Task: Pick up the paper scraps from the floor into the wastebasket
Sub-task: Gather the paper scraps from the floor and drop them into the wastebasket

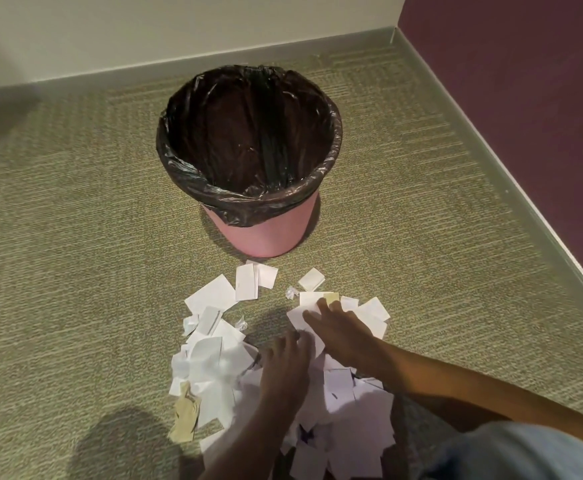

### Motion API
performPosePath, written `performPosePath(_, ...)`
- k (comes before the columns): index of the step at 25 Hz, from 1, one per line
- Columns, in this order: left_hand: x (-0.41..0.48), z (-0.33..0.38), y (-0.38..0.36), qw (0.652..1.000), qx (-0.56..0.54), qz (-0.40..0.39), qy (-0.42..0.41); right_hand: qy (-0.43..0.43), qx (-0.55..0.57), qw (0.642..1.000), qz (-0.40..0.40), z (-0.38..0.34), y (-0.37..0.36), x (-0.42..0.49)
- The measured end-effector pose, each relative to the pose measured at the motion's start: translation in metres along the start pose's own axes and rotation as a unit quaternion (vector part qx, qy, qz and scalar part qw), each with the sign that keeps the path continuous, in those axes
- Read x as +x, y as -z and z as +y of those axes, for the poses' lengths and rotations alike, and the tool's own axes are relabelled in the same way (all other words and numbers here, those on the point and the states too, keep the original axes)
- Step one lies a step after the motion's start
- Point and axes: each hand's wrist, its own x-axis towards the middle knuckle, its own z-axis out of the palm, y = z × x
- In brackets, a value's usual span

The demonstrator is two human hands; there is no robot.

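Note:
A pink wastebasket (264,233) lined with a black plastic bag stands upright on the carpet, and I see nothing inside it. In front of it lies a wide pile of white paper scraps (213,362), with a few beige pieces (186,417) at the left. My left hand (288,362) rests palm down on the middle of the pile, fingers slightly bent. My right hand (343,336) lies flat on scraps at the pile's right side, its fingers spread toward the wastebasket. Neither hand has lifted any paper.
The carpet (75,254) is olive green. A pale wall with a grey baseboard (144,69) runs behind the wastebasket. A purple wall (525,98) closes the corner on the right. My knee in light denim (525,452) shows at the lower right.

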Motion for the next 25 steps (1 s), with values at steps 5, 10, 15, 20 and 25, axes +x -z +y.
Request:
performPosePath(5,0.006,-0.006,0.007,0.997,-0.075,0.016,-0.015,0.041,0.004,0.999,0.005,-0.001,0.035,-0.003)
performPosePath(10,0.030,-0.023,0.035,0.975,-0.219,-0.015,-0.016,0.034,0.080,0.996,0.000,0.014,0.060,-0.002)
performPosePath(15,0.047,-0.040,0.070,0.950,-0.307,-0.060,0.006,-0.052,0.211,0.976,0.031,0.035,0.075,-0.002)
performPosePath(20,0.044,-0.057,0.102,0.922,-0.367,-0.121,0.020,-0.063,0.364,0.928,0.051,0.071,0.112,-0.020)
performPosePath(25,0.011,-0.062,0.208,0.915,-0.318,-0.238,-0.073,0.006,0.450,0.892,0.037,0.094,0.181,-0.065)
